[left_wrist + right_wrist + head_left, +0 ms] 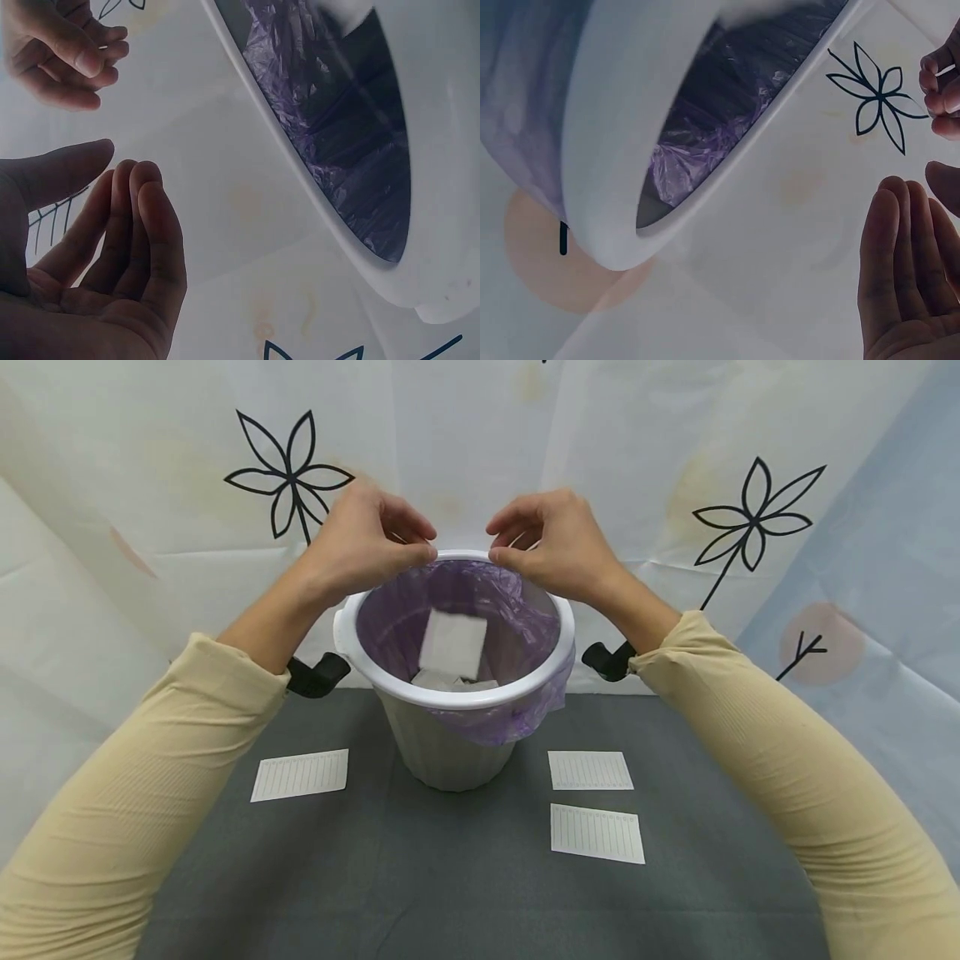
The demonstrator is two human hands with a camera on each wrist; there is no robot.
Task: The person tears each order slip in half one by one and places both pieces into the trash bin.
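A white trash bin (442,752) lined with a purple plastic bag (517,618) stands upright at the middle. Over its far rim, my left hand (371,539) holds nothing, its fingers bent loosely with a gap to the thumb. Opposite it, my right hand (558,543) has the same loose pose, fingers pointing inward and nothing between them. A blurred white piece of paper (453,645) is in the bin's mouth, below both hands and apart from them. Beneath it, more white pieces (435,682) lie inside the bin. Both wrist views show the palms with bare fingertips.
On the dark grey table (450,877), a lined white card (300,774) lies left of the bin. Two more, an upper card (590,770) and a lower card (597,833), lie to its right. A white cloth with flower drawings (465,443) hangs behind.
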